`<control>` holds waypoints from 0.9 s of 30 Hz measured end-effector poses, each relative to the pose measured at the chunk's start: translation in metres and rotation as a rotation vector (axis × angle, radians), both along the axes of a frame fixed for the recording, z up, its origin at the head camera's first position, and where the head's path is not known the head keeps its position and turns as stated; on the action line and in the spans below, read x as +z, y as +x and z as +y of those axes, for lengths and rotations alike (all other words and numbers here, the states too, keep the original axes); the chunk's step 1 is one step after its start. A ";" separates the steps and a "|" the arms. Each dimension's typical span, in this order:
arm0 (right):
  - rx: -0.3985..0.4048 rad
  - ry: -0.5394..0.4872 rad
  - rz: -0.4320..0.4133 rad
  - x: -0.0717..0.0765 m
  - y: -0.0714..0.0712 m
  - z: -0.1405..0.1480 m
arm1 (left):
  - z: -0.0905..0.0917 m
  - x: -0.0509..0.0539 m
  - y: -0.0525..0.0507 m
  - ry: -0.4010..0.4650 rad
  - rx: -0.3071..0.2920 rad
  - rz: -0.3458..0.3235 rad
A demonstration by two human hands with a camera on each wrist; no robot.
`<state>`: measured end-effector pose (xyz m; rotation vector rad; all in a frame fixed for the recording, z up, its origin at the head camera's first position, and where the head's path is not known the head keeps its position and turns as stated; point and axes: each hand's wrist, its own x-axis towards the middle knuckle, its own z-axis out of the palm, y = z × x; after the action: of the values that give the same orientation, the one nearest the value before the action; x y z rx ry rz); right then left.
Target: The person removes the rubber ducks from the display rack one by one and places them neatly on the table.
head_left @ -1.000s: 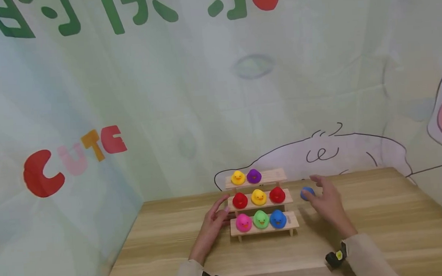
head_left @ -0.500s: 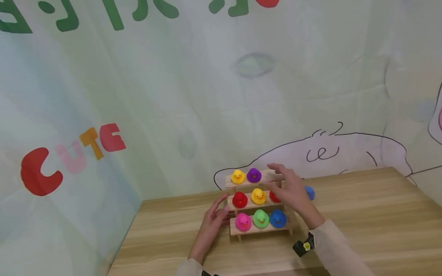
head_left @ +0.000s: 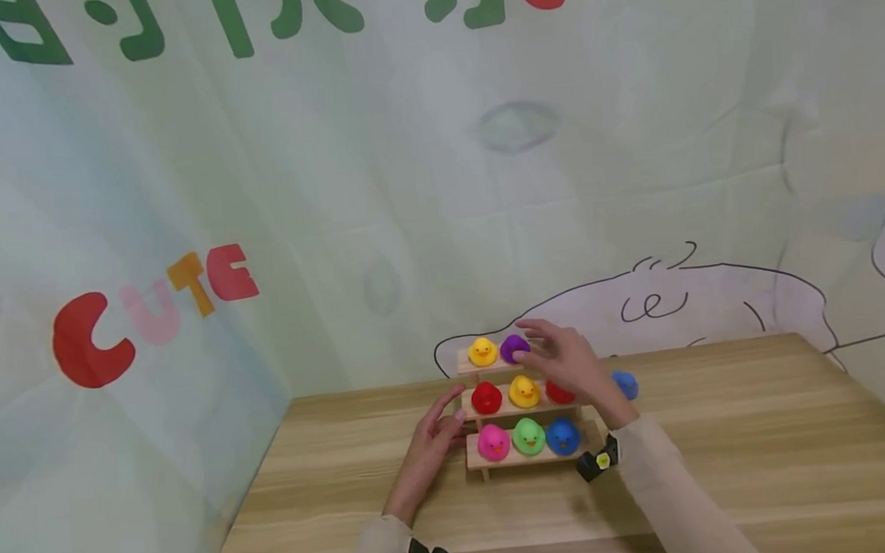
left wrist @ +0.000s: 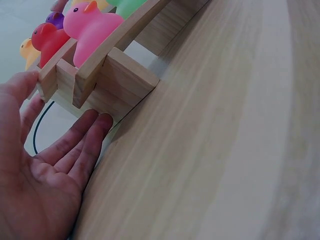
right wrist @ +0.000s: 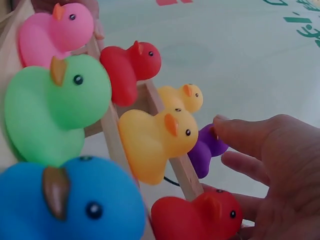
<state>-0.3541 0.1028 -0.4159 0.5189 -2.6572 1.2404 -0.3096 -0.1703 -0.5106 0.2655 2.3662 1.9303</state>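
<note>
A three-tier wooden stand (head_left: 477,462) holds several rubber ducks. On its top tier, a yellow duck (head_left: 482,352) sits left of a purple rubber duck (head_left: 515,349). My right hand (head_left: 570,362) reaches over the stand and pinches the purple duck, thumb at its front and fingers behind. In the right wrist view, that purple duck (right wrist: 202,150) lies partly behind the thumb. My left hand (head_left: 425,449) stays at the stand's left side, fingers extended. In the left wrist view, its fingertips (left wrist: 102,120) rest at the stand's wooden end.
Red (head_left: 486,398), yellow (head_left: 524,392) and partly covered red (head_left: 559,392) ducks line the middle tier. Pink (head_left: 494,442), green (head_left: 528,436) and blue (head_left: 563,435) ones fill the bottom. Another blue duck (head_left: 625,385) sits on the table (head_left: 758,427), right of the stand.
My right hand has left the blue duck on the table and moved left across to the purple duck on the top tier. The left hand keeps its place.
</note>
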 end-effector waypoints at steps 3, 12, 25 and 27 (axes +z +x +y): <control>0.011 0.027 -0.013 0.001 -0.002 -0.003 | -0.001 0.000 0.000 0.001 -0.005 0.005; -0.012 -0.126 -0.038 -0.004 -0.002 -0.005 | -0.001 0.001 0.001 0.007 -0.006 0.007; 0.017 -0.155 -0.102 0.007 -0.007 0.032 | -0.003 0.000 -0.003 0.004 0.004 -0.008; 0.048 -0.141 -0.106 0.007 -0.006 0.042 | -0.002 -0.001 -0.003 0.009 -0.004 -0.008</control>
<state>-0.3605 0.1443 -0.4089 0.5107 -2.6301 1.4964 -0.3123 -0.1727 -0.5116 0.2625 2.3505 1.9362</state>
